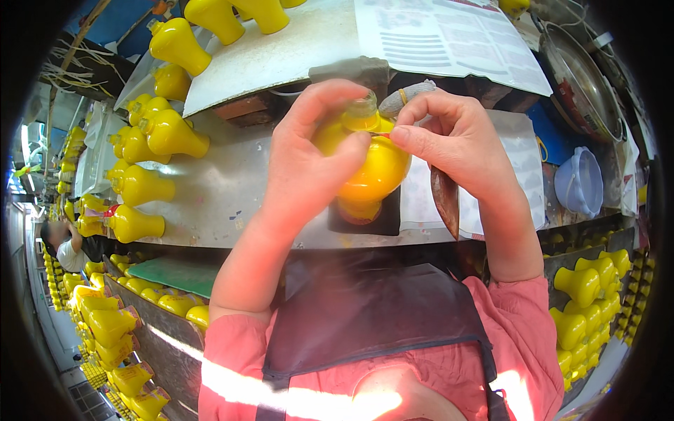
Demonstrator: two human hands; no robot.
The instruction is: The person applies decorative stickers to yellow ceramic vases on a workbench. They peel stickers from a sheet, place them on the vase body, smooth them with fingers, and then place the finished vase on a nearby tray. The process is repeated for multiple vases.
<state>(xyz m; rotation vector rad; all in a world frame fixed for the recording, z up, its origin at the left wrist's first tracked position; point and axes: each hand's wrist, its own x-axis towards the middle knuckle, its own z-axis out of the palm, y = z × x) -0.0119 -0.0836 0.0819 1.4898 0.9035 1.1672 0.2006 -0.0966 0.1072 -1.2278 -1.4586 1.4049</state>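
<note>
A glossy yellow bottle [375,172] with a clear neck stands upright on a dark mat [386,223]. My left hand [312,144] curls round its upper part, thumb near the shoulder and fingers by the neck. At the base of the neck, the thumb and fingers of my right hand [449,137] pinch a thin reddish strip [381,134]. A brown pointed blade-like piece [445,203] juts down from under the right palm. Beyond that hand lies a grey cloth-wrapped end [409,97] with a yellow band; I cannot tell whether the two are one tool.
Several yellow bottles [168,133] line the table's left side [232,200]. Papers [449,42] cover a raised board behind. At right are a pale blue bucket [579,182] and a large metal pan [583,81]. More bottles [586,288] fill racks; another person [70,249] is far left.
</note>
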